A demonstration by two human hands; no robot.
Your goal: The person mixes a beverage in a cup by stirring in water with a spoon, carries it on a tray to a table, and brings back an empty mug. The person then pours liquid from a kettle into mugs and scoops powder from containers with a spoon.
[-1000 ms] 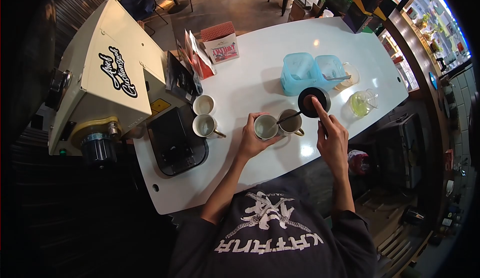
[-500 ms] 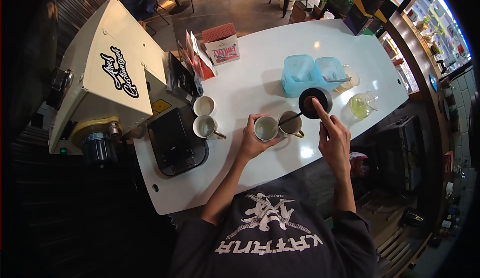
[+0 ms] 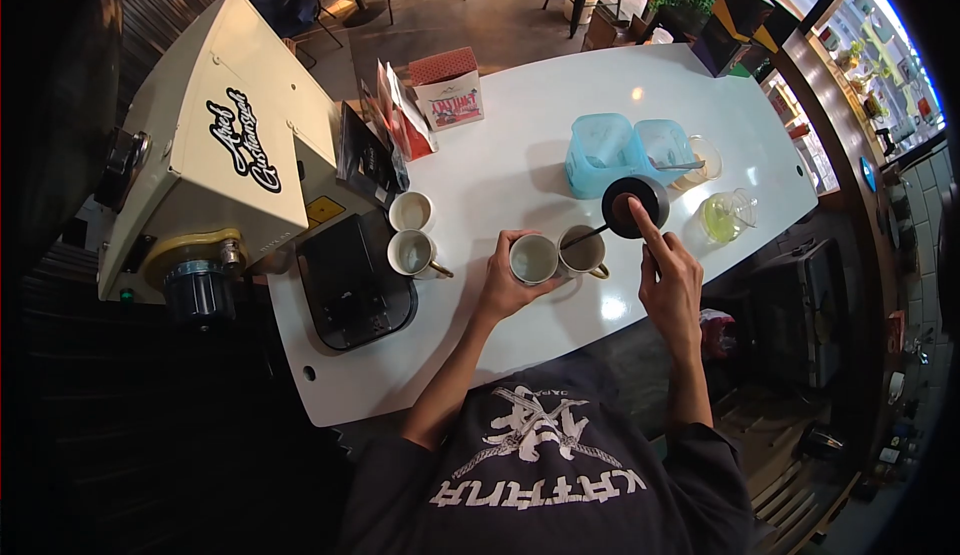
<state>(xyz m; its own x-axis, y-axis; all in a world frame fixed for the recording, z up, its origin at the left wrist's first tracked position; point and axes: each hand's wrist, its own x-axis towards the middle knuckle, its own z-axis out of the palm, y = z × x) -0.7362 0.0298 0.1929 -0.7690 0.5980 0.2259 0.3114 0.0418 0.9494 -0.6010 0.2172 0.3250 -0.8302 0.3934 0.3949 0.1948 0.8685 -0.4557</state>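
My left hand [image 3: 508, 287] is wrapped round a light-coloured cup [image 3: 533, 259] and keeps it upright. Touching or very close to its right side is a mug [image 3: 581, 252] with a gold handle. Above and right of that mug, my right hand [image 3: 670, 275] grips a black gooseneck kettle [image 3: 650, 195], index finger stretched over its round lid. The kettle's thin spout [image 3: 588, 237] points down-left, its tip over the left part of the gold-handled mug. Whether water flows is too small to tell. The kettle's handle is hidden under my hand.
Two more mugs [image 3: 412, 253] stand left, beside a black flat device [image 3: 350, 285] and a cream machine [image 3: 230, 125]. Pale blue containers [image 3: 600, 170] and a glass jug with green liquid [image 3: 722, 217] are right. Coffee bags [image 3: 405, 125] stand at the back left.
The kettle has shifted slightly right, and its spout tip has moved from the gap between the cups to over the gold-handled mug. My left hand keeps its hold on the cup.
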